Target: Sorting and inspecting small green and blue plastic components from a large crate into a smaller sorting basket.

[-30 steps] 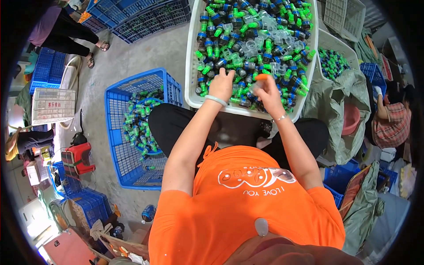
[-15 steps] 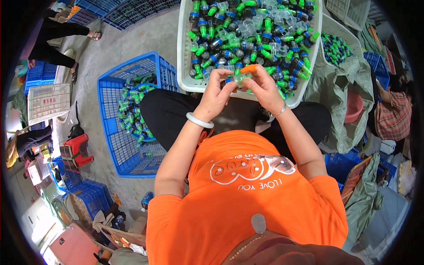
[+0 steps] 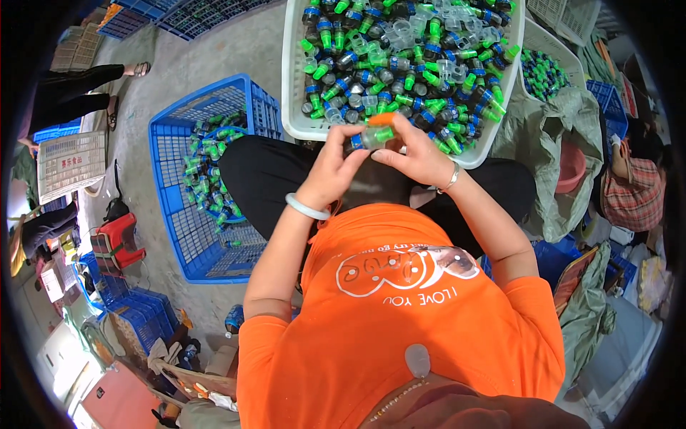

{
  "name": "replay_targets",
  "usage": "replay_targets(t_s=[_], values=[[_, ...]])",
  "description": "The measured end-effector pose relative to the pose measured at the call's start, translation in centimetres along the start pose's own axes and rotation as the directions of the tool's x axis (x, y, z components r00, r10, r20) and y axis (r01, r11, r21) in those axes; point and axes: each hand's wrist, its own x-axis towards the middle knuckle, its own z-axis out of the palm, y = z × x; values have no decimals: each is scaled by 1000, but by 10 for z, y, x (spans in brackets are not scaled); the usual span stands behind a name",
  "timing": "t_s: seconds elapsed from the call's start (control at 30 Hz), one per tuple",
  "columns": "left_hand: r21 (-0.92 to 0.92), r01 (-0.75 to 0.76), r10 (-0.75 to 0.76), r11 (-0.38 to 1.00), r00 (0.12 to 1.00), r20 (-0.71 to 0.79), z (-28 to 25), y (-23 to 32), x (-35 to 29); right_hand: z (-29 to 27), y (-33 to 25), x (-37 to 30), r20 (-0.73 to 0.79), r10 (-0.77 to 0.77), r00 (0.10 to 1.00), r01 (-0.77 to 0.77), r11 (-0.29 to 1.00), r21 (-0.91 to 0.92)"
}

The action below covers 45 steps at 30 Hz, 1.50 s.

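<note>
One small bottle (image 3: pixel 374 136) is held between the two hands, right at the near rim of the white tray (image 3: pixel 289 86) as seen from above, roughly at the middle of that side. Its long axis runs from side to side, more or less along the tray's near rim, with the green tip pointing right and tilted slightly toward the tray, and the dark, blue-banded end pointing left. The left hand (image 3: pixel 330 171) has its fingers pinched on the dark end; the right hand (image 3: pixel 414 156) has its fingers closed around the clear, cup-like part by the green tip, an orange cover (image 3: pixel 383 119) on one of them lying on the side toward the tray. Neither hand is nearer, since both touch the bottle, one at each end. How firmly each set of fingers presses cannot be told. Past the near rim, inside the tray, lies a heap of similar bottles (image 3: pixel 421 68) mixed with loose clear cups (image 3: pixel 400 32). To the left of the tray stands a blue basket (image 3: pixel 264 114), with more green-tipped bottles (image 3: pixel 207 157) in it.
</note>
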Motion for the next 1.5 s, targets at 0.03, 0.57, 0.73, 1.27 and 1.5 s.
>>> replay_targets(t_s=[0.03,0.57,0.73,1.27,1.5], values=[[-1,3,-3,1000,1000,-2,-4,0,-3,1,-1,0,27,-184,983,185,952,-246],[389,-165,259,907,944,-204,-30,-1,-29,28,1,35,364,467,806,-500,866,-4],[807,265,522,528,648,-554,-99,-8,-26,13,49,61,-114,-7,993,-74,718,-692],[958,230,247,170,931,-267,-37,-32,135,8,57,54,-313,-74,947,-152,753,-640],[507,-246,440,826,843,-309,-37,-28,96,0,39,52,-339,-83,937,-58,921,-386]])
